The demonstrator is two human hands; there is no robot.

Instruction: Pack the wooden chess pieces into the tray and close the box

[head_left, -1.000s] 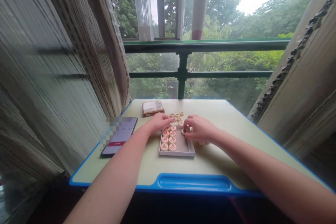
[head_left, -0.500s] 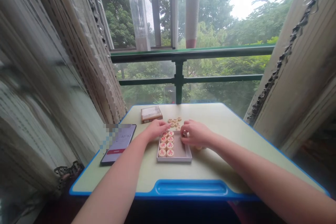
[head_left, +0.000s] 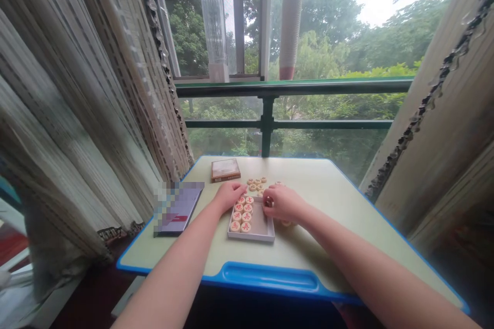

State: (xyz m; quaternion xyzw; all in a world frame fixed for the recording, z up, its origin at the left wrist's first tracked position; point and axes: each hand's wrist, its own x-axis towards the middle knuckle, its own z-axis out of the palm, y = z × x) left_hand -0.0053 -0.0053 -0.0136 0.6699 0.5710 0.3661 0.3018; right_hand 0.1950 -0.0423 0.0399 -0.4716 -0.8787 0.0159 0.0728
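Note:
A shallow white box (head_left: 251, 238) lies on the table, with two columns of round Chinese chess pieces (head_left: 246, 217) marked in red along its left side. My left hand (head_left: 230, 196) is at the box's far left corner, its fingers bent over the edge and gripping it. At the right wall of the box my right hand (head_left: 284, 203) pinches a chess piece (head_left: 269, 201), which the fingers partly hide. Loose chess pieces (head_left: 256, 185) lie flat behind the box. More pieces (head_left: 286, 223) show partly beneath my right hand.
A brown-edged box lid (head_left: 225, 170) lies at the back left. A phone (head_left: 180, 212), partly blurred out, rests by the left edge. The blue-rimmed table (head_left: 339, 247) has a moulded groove (head_left: 270, 276) in front. Curtains (head_left: 127, 87) flank both sides; a railing (head_left: 328, 87) stands behind.
The view has tilted and shifted slightly. My right hand stays at the right side of the box with its fingers pinched, and my left hand keeps to the far left corner.

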